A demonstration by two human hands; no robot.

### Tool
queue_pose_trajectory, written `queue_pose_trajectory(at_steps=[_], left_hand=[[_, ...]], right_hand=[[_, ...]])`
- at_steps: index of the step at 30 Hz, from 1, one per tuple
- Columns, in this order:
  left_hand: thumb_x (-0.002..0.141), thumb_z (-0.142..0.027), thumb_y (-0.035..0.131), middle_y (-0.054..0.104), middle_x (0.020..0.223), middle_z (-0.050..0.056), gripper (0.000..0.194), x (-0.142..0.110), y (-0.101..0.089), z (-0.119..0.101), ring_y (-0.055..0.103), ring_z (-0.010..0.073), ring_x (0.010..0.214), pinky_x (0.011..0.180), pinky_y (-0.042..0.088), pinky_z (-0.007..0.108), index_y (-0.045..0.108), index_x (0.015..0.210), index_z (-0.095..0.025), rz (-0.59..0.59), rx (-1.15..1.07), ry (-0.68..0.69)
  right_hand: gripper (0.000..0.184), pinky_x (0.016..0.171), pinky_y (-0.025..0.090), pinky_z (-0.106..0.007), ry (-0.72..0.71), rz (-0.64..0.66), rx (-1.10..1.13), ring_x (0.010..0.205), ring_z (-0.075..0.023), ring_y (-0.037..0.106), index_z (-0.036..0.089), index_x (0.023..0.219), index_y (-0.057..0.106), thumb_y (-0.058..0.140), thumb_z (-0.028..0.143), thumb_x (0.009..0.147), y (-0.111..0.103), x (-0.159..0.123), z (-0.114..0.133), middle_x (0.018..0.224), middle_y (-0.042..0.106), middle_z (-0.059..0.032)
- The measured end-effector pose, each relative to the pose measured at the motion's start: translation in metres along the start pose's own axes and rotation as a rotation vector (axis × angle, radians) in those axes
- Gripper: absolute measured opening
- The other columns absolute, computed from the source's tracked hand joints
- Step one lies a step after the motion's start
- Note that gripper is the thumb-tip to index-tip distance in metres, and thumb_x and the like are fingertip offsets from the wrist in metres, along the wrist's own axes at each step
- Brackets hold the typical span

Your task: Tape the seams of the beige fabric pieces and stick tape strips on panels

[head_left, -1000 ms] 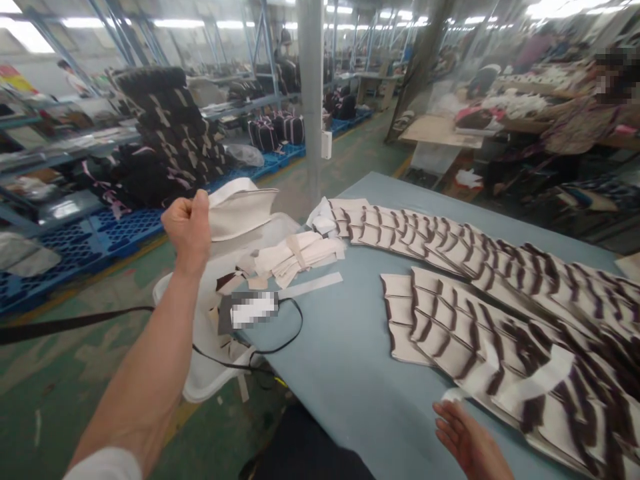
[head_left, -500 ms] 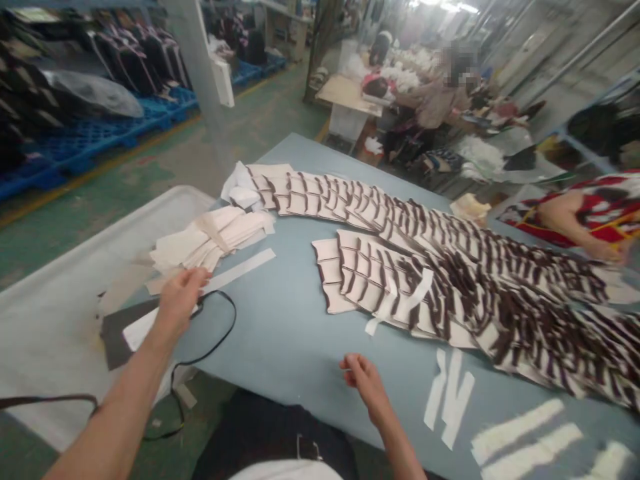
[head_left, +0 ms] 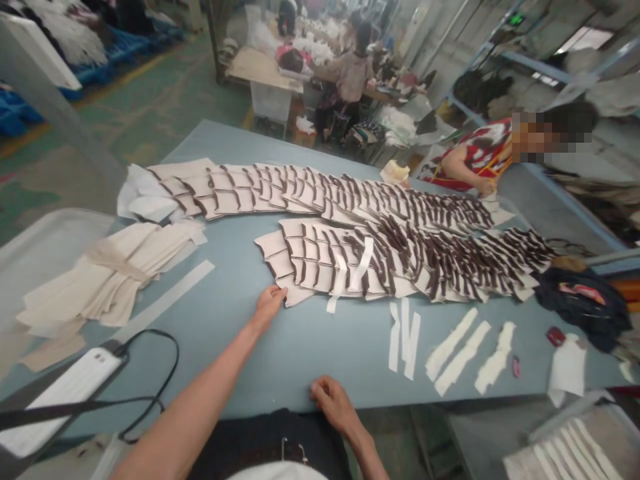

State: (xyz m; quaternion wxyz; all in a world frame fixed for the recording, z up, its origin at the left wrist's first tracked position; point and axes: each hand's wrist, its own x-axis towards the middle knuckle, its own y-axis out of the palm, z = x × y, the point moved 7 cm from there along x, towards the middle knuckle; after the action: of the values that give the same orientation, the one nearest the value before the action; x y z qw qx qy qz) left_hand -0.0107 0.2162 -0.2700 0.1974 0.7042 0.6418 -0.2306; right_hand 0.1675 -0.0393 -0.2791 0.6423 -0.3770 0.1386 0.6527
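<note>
My left hand (head_left: 269,303) reaches across the blue-grey table (head_left: 310,347) and pinches the near corner of a cut piece at the left end of the nearer row of overlapped brown-edged cream pieces (head_left: 400,263). A second, longer row (head_left: 320,193) lies beyond it. My right hand (head_left: 333,403) rests at the table's near edge with its fingers curled in; nothing shows in them. Loose white strips (head_left: 405,333) lie to its right.
A bundle of cream pieces (head_left: 110,270) and a long strip (head_left: 165,300) lie at the left, beside a white tray (head_left: 40,247). A white device with black cord (head_left: 65,387) sits near left. Dark cloth (head_left: 580,297) lies at right. A person in red (head_left: 475,160) works opposite.
My head has turned right, bringing more of the table into view. My left hand left the white device and moved right to the nearer row's end. My right hand drew back to the table edge.
</note>
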Motion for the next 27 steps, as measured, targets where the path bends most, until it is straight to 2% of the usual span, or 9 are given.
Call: queue_pose_trajectory(at_steps=[5, 7, 10, 13, 17, 20, 23, 25, 27], left_hand=[[0.103, -0.038, 0.071, 0.067, 0.138, 0.012, 0.041, 0.013, 0.012, -0.009, 0.07, 0.0284, 0.117, 0.097, 0.063, 0.051, 0.064, 0.138, -0.018, -0.163, 0.081, 0.036], [0.102, -0.038, 0.071, 0.067, 0.138, 0.012, 0.041, 0.009, 0.014, -0.013, 0.07, 0.0287, 0.117, 0.097, 0.063, 0.051, 0.065, 0.138, -0.018, -0.206, 0.14, 0.049], [0.102, -0.038, 0.071, 0.068, 0.137, 0.012, 0.04, -0.003, 0.02, -0.023, 0.071, 0.0291, 0.116, 0.097, 0.063, 0.05, 0.066, 0.136, -0.018, -0.21, 0.234, 0.063], [0.102, -0.039, 0.071, 0.068, 0.137, 0.011, 0.04, -0.017, 0.016, -0.049, 0.071, 0.03, 0.116, 0.097, 0.063, 0.05, 0.066, 0.135, -0.017, -0.24, 0.311, 0.087], [0.102, -0.039, 0.072, 0.069, 0.136, 0.011, 0.04, -0.049, -0.006, -0.102, 0.071, 0.0299, 0.116, 0.096, 0.063, 0.05, 0.067, 0.134, -0.017, -0.258, 0.372, 0.132], [0.101, -0.041, 0.072, 0.072, 0.124, 0.008, 0.035, -0.085, -0.022, -0.142, 0.073, 0.0275, 0.106, 0.09, 0.064, 0.045, 0.07, 0.125, -0.015, -0.204, 0.368, 0.168], [0.089, -0.048, 0.076, 0.076, 0.09, 0.004, 0.038, -0.123, -0.025, -0.167, 0.071, 0.0231, 0.083, 0.072, 0.058, 0.032, 0.075, 0.104, -0.013, -0.112, 0.301, 0.197], [0.077, -0.053, 0.077, 0.076, 0.079, 0.004, 0.044, -0.144, -0.021, -0.175, 0.069, 0.0223, 0.075, 0.065, 0.053, 0.028, 0.077, 0.098, -0.014, -0.034, 0.236, 0.191], [0.071, -0.056, 0.077, 0.076, 0.075, 0.005, 0.049, -0.162, -0.014, -0.177, 0.069, 0.0227, 0.07, 0.062, 0.051, 0.028, 0.077, 0.096, -0.014, 0.043, 0.171, 0.159]], right_hand=[[0.046, 0.076, 0.051, -0.032, 0.01, 0.053, 0.07, 0.076, -0.0193, 0.066, 0.021, 0.084, 0.061, 0.057, 0.067, 0.09, -0.018, 0.002, -0.017, 0.082, 0.072, -0.0047], [0.046, 0.075, 0.052, -0.032, 0.009, 0.084, 0.087, 0.074, -0.0188, 0.066, 0.021, 0.085, 0.06, 0.057, 0.067, 0.09, -0.027, 0.006, -0.021, 0.083, 0.073, -0.0055], [0.046, 0.069, 0.051, -0.031, 0.001, 0.134, 0.099, 0.067, -0.0173, 0.065, 0.021, 0.085, 0.059, 0.057, 0.066, 0.089, -0.042, 0.013, -0.021, 0.08, 0.073, -0.0057], [0.042, 0.066, 0.049, -0.03, -0.042, 0.167, 0.084, 0.064, -0.017, 0.063, 0.021, 0.082, 0.059, 0.061, 0.063, 0.088, -0.058, 0.021, -0.015, 0.076, 0.073, -0.0046], [0.039, 0.067, 0.049, -0.031, -0.149, 0.131, 0.034, 0.067, -0.0191, 0.063, 0.022, 0.077, 0.059, 0.058, 0.059, 0.089, -0.087, 0.025, 0.006, 0.071, 0.068, -0.0027], [0.036, 0.071, 0.049, -0.034, -0.247, 0.05, -0.001, 0.07, -0.0211, 0.064, 0.023, 0.085, 0.063, 0.057, 0.058, 0.092, -0.112, 0.017, 0.039, 0.074, 0.068, -0.0023], [0.032, 0.089, 0.052, -0.039, -0.398, -0.105, -0.036, 0.092, -0.0258, 0.069, 0.025, 0.109, 0.065, 0.066, 0.052, 0.093, -0.132, -0.007, 0.095, 0.097, 0.074, -0.0059], [0.032, 0.095, 0.054, -0.042, -0.78, -0.336, -0.161, 0.105, -0.0282, 0.07, 0.024, 0.119, 0.064, 0.072, 0.041, 0.093, -0.138, -0.043, 0.155, 0.111, 0.075, -0.0097], [0.04, 0.1, 0.054, -0.045, -1.088, -0.512, -0.288, 0.115, -0.0301, 0.069, 0.023, 0.126, 0.061, 0.076, 0.037, 0.093, -0.127, -0.079, 0.205, 0.124, 0.074, -0.0135]])
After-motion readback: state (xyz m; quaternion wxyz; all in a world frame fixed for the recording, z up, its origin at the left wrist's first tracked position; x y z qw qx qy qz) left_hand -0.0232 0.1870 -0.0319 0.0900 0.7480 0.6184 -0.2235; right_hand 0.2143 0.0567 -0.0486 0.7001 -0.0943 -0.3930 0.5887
